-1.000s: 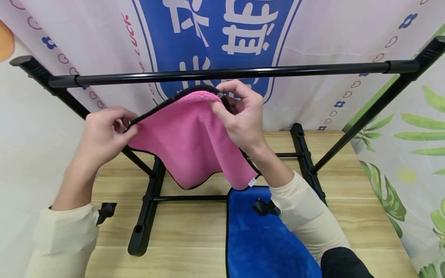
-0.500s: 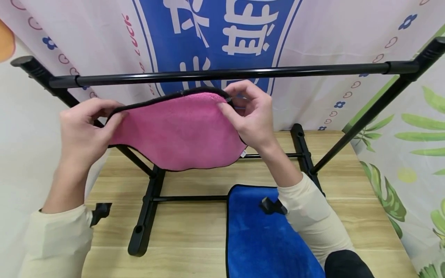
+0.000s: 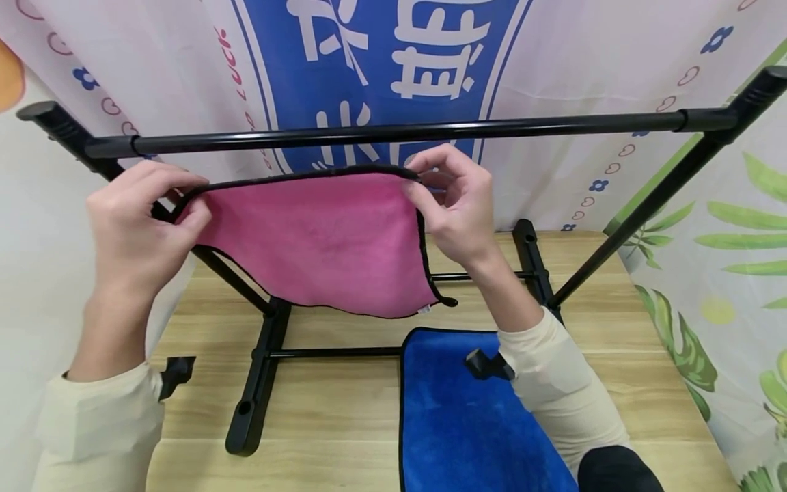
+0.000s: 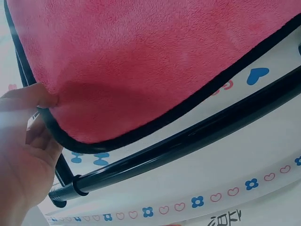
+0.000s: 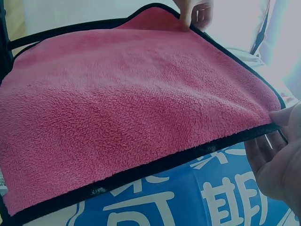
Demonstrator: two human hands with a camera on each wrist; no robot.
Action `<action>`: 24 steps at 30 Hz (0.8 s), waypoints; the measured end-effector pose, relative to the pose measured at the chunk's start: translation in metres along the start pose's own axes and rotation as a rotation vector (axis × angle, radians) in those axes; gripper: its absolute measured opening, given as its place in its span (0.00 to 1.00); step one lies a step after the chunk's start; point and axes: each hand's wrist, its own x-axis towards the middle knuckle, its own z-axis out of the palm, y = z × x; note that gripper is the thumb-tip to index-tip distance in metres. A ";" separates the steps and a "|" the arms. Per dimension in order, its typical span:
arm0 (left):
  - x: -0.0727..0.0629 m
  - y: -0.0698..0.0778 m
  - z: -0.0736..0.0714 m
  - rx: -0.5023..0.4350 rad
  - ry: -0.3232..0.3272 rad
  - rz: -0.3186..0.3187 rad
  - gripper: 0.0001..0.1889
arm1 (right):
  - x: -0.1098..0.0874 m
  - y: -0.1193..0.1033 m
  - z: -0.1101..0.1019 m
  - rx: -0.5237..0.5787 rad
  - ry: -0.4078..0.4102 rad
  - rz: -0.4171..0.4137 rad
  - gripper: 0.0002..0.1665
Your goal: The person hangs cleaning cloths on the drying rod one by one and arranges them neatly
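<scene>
A pink towel (image 3: 320,239) with black edging is stretched between my two hands, just below the rack's black top bar (image 3: 406,132) in the head view. My left hand (image 3: 138,219) pinches its upper left corner between thumb and fingers. The upper right corner is pinched by my right hand (image 3: 458,205). From there the towel hangs down, a small white tag (image 3: 424,309) and a black loop (image 3: 447,301) at its lower right. Its fleecy pile (image 5: 141,94) fills the right wrist view, and its rounded corner (image 4: 89,136) shows beside my left thumb in the left wrist view.
A blue towel (image 3: 467,424) with black edging lies on the wood-look surface (image 3: 332,410), partly under my right forearm. The rack's feet (image 3: 244,424) and lower crossbar (image 3: 335,352) stand around it. A printed curtain (image 3: 553,61) hangs behind the rack.
My left hand has moved left and up, and my right hand slightly right. The pink towel has gone from bunched and sagging to pulled wide and nearly flat.
</scene>
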 end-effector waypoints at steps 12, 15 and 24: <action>0.005 0.005 -0.004 -0.029 0.109 -0.032 0.06 | 0.001 -0.004 -0.007 -0.115 0.023 -0.064 0.06; 0.007 0.006 -0.004 -0.029 0.119 -0.026 0.09 | 0.002 -0.005 -0.008 -0.182 0.027 -0.108 0.06; 0.016 0.011 -0.007 0.013 0.198 -0.041 0.13 | 0.004 -0.008 -0.010 -0.265 0.070 -0.193 0.04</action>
